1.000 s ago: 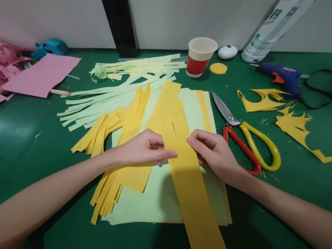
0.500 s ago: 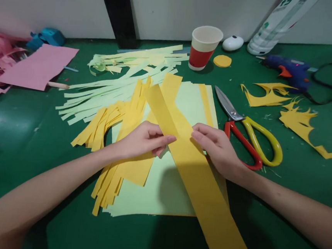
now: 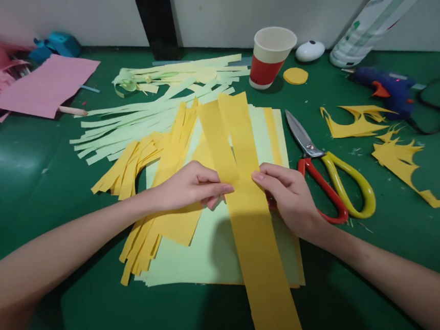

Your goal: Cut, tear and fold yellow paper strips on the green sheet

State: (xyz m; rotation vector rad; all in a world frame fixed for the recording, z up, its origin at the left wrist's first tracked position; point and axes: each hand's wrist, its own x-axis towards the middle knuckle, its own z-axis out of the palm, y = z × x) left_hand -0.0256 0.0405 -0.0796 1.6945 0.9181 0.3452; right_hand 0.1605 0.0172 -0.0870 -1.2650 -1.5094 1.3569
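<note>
Both hands hold a long yellow paper strip [image 3: 261, 261] split lengthwise into two tails at its far end. My left hand [image 3: 198, 186] pinches its left edge just below the split, thumb on top. My right hand [image 3: 289, 194] grips the opposite edge, thumb on top and fingers partly hidden beneath. Below the strip lies a stack of pale green sheets [image 3: 196, 265]. Yellow fringed paper [image 3: 175, 151] rests on the stack's left side. Scissors [image 3: 331, 169] with one red and one yellow handle lie beside my right hand, blades pointing away.
Pale green fringed paper [image 3: 131, 121] spreads at the back left, with pink paper [image 3: 47, 86] farther left. A red-and-white paper cup [image 3: 267, 61] stands near the wall. At right are a blue glue gun [image 3: 384, 89] and yellow paper scraps [image 3: 397, 162].
The strip's near end has swung left, so the strip lies straighter, and its two tails have moved closer together. Both hands keep their hold, and the view has shifted slightly.
</note>
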